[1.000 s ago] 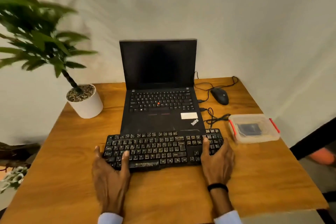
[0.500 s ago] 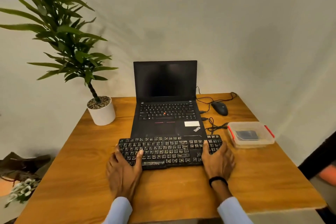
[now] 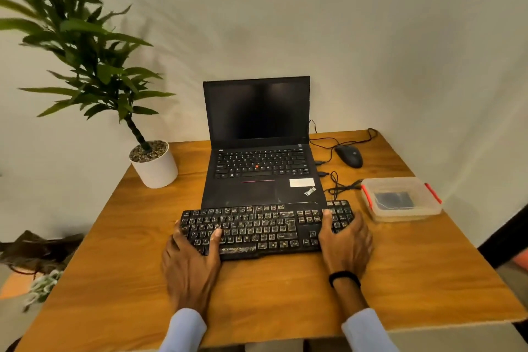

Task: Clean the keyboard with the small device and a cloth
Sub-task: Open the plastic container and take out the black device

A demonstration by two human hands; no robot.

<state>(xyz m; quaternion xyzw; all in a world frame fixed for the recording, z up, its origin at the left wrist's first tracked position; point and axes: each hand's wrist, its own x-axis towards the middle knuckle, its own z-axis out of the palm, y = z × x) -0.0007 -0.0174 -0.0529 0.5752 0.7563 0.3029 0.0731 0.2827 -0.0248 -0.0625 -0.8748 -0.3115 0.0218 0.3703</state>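
Observation:
A dusty black keyboard [image 3: 265,228] lies across the wooden table [image 3: 120,280], its far edge over the front of an open black laptop [image 3: 257,174]. My left hand [image 3: 191,263] grips its left end, thumb on the keys and fingers round the side. At the right end my right hand [image 3: 345,243] holds it the same way, thumb on the keys beside the number pad. A clear plastic box [image 3: 400,198] with red clips stands to the right, with a dark flat item inside that I cannot identify. No cloth is in plain view.
A potted plant [image 3: 154,163] in a white pot stands at the table's back left. A black mouse [image 3: 349,156] and its tangled cables [image 3: 337,183] lie right of the laptop. A wall is close behind. The table's front and right edges are near.
The view has pulled back and risen, showing more wall and plant. Both hands stay on the keyboard's ends, and the keyboard has hardly shifted.

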